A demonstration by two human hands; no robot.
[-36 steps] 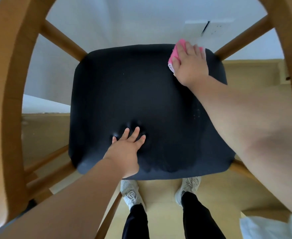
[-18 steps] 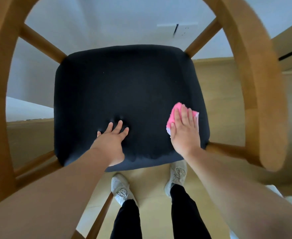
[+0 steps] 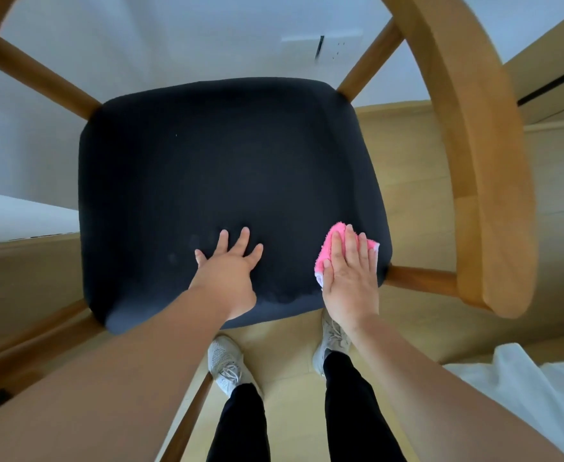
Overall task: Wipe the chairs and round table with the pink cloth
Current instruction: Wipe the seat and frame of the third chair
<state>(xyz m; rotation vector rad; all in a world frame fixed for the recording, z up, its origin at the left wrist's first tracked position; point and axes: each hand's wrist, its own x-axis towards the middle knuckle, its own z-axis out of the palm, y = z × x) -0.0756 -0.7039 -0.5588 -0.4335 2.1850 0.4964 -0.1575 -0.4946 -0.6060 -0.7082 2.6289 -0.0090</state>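
I look straight down on a wooden chair with a black padded seat (image 3: 220, 181) and a curved wooden armrest (image 3: 467, 135). My right hand (image 3: 350, 278) lies flat on the pink cloth (image 3: 330, 248), pressing it onto the seat's near right corner. Most of the cloth is hidden under the fingers. My left hand (image 3: 230, 271) rests on the seat's near edge, fingers spread, holding nothing. No round table is in view.
Wooden spindles join the seat to the arms on both sides. A white wall with a socket plate (image 3: 337, 48) is behind the chair. My two feet in pale trainers (image 3: 227, 365) stand on the light wood floor. White fabric (image 3: 527, 391) lies at lower right.
My right hand has dragged the pink cloth from the seat's far right corner down the right side to the near right corner. My left hand has stayed pressed on the front of the seat.
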